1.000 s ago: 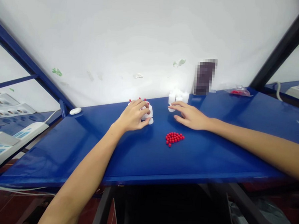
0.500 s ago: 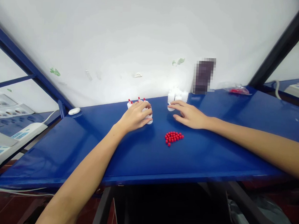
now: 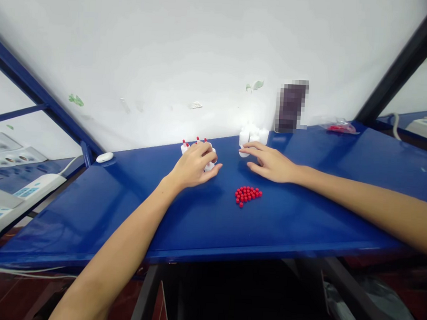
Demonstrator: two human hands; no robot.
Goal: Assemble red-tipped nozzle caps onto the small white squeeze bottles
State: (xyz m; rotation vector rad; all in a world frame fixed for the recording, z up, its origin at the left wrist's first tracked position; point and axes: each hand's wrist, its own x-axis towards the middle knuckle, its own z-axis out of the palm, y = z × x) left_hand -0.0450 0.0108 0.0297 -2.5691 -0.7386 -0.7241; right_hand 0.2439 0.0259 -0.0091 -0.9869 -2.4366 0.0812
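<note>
My left hand (image 3: 193, 166) is over a group of small white bottles (image 3: 184, 148) with red tips at the back of the table. Its thumb stretches away from the fingers, and a white bottle (image 3: 209, 166) shows beneath them. On the right, my right hand (image 3: 268, 163) reaches in with fingers extended and thumb apart. Its fingertips are at a white bottle (image 3: 244, 152) in front of a cluster of white bottles (image 3: 260, 135); whether they press on it I cannot tell. Between the hands and nearer to me lie several small red caps (image 3: 247, 194).
The blue table (image 3: 202, 231) meets a white wall (image 3: 162, 47). A white oval case (image 3: 105, 157) sits at the left edge. A blurred dark rectangle (image 3: 291, 107) leans at the wall, and a clear bag with red pieces (image 3: 339, 127) lies at the back right. White equipment (image 3: 25, 198) stands left.
My left thumb has come away from the white bottle and stretched out to the right. The right hand has barely moved. The view has shifted slightly.
</note>
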